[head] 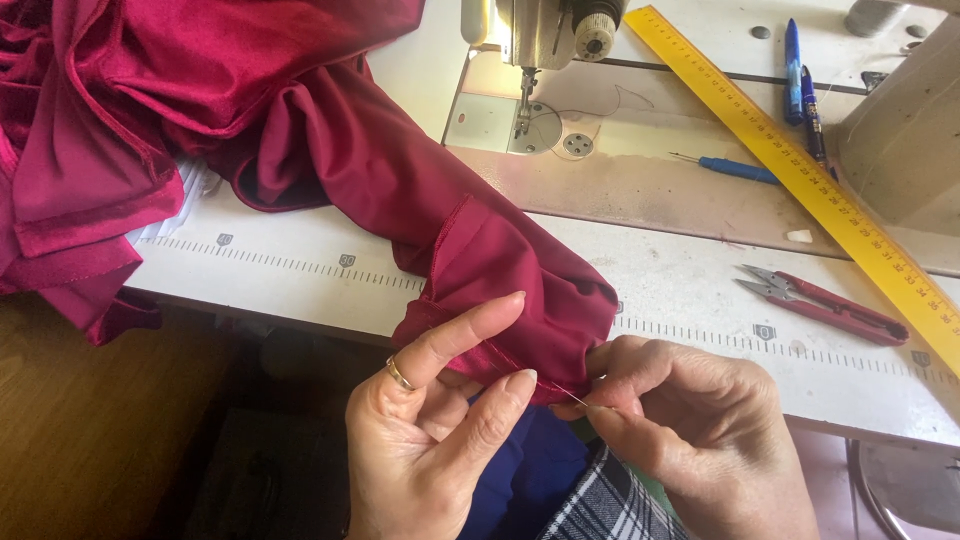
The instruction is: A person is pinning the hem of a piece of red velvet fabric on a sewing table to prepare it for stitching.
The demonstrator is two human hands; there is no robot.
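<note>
A crimson velvet-like fabric [300, 110] lies heaped at the upper left and runs down across the sewing table to my hands. My left hand [435, 430], with a gold ring, pinches the fabric's folded hem between thumb and forefinger at the table's near edge. My right hand [690, 420] is beside it, fingertips pinched together on a thin needle or thread at the hem; the item is too fine to tell apart clearly.
A sewing machine head [545, 40] with its needle plate stands at the top centre. A long yellow ruler [800, 165] lies diagonally at the right. Red thread snips [825, 305], a blue tool [735, 168] and two pens [800, 85] rest on the white table [300, 265].
</note>
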